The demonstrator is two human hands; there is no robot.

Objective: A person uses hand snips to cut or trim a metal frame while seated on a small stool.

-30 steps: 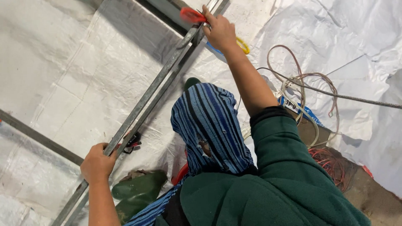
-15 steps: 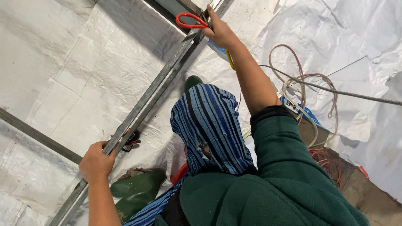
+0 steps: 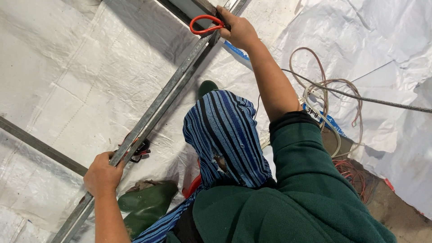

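Item: metal rail (image 3: 166,96), slanting over white sheet (image 3: 67,67). My left hand (image 3: 102,173) clamped low on rail; my right hand (image 3: 238,29) closed on red-handled tool (image 3: 204,24) at rail's top. Best kept steady, rail unmoving.

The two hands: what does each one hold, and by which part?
The left hand grips the metal bar near its lower end. The right hand holds a red-handled tool by its handle, against the bar's upper end.

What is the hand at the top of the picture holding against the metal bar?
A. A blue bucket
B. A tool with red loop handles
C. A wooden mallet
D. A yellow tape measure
B: the right hand grips a tool with red loop handles at the upper end of the long metal bar, while the left hand holds the bar lower down.
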